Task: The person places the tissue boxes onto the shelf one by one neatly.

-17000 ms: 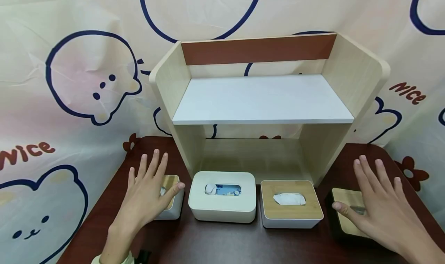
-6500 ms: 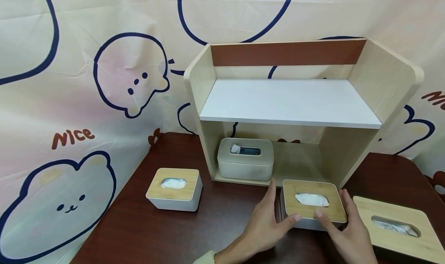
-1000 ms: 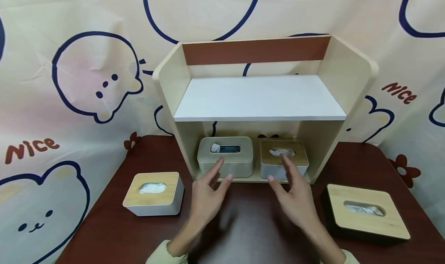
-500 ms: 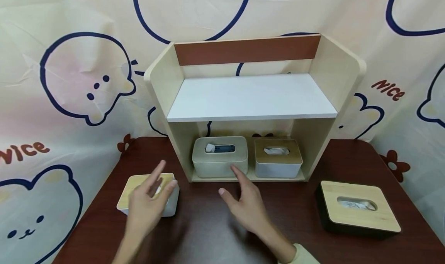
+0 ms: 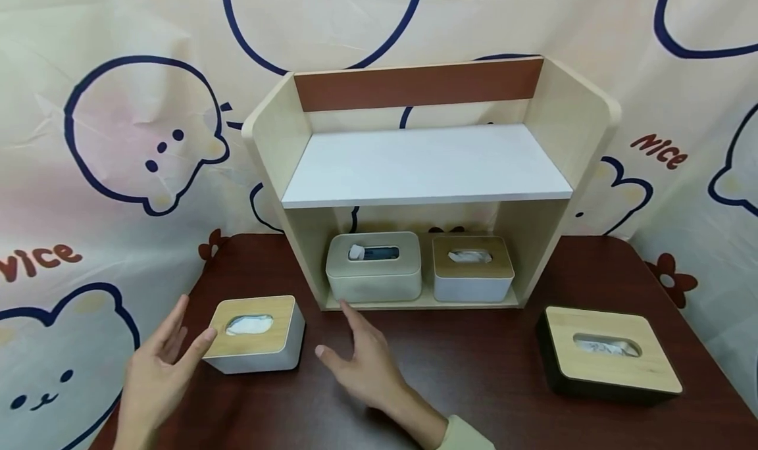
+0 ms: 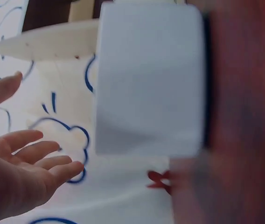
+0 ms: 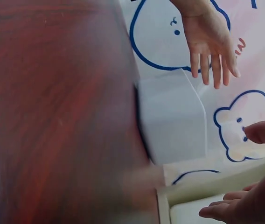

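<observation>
A small white tissue box with a wooden lid (image 5: 278,338) sits on the table's left part, tissue showing in its oval slot. My left hand (image 5: 155,371) is just left of it, fingers spread. The left wrist view shows a gap between that hand (image 6: 25,172) and the box's white side (image 6: 151,84). To the right of the box, my right hand (image 5: 367,368) hovers apart with fingers extended, holding nothing. On the lower shelf stand a cream tissue box (image 5: 373,282) and, right of it, another white tissue box with a wooden lid (image 5: 474,289).
Behind the hands stands a pale wooden shelf unit (image 5: 278,127) with a white upper board (image 5: 426,167). A black tissue box with a wooden lid (image 5: 604,364) lies on the dark brown table (image 5: 474,377) at right. A printed curtain (image 5: 154,16) hangs behind.
The cream box and one white wooden-lid box have gone from the table into the lower shelf. Over the last second, both hands have moved left from the shelf to either side of the left box.
</observation>
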### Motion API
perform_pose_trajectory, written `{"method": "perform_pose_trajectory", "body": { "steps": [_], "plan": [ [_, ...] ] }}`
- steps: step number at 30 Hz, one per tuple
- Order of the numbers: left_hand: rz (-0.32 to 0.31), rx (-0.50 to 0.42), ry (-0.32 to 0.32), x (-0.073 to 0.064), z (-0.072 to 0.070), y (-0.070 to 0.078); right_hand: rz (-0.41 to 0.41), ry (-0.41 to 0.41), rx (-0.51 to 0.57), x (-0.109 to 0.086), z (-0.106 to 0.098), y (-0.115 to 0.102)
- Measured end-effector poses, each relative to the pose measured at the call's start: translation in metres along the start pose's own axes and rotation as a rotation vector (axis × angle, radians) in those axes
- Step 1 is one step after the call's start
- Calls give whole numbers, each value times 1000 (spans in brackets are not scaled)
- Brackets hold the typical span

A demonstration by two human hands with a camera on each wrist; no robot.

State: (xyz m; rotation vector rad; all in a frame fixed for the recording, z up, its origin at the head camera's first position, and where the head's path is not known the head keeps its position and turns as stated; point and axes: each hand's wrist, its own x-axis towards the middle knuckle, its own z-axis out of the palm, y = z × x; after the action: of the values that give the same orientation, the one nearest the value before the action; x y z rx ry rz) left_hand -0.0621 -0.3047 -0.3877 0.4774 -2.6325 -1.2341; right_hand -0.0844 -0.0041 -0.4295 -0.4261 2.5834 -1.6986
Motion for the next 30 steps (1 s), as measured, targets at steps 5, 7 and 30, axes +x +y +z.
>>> {"method": "perform_pose_trajectory", "body": {
  "steps": [5,7,30],
  "plan": [
    [-13,44,-141,9,-5,-18,47,-76,19,3,18,0],
    [-20,63,-202,13,-4,-23,67,-100,28,5,24,1],
    [-168,24,-492,21,17,-41,88,-304,11,20,61,-1]
  ]
}}
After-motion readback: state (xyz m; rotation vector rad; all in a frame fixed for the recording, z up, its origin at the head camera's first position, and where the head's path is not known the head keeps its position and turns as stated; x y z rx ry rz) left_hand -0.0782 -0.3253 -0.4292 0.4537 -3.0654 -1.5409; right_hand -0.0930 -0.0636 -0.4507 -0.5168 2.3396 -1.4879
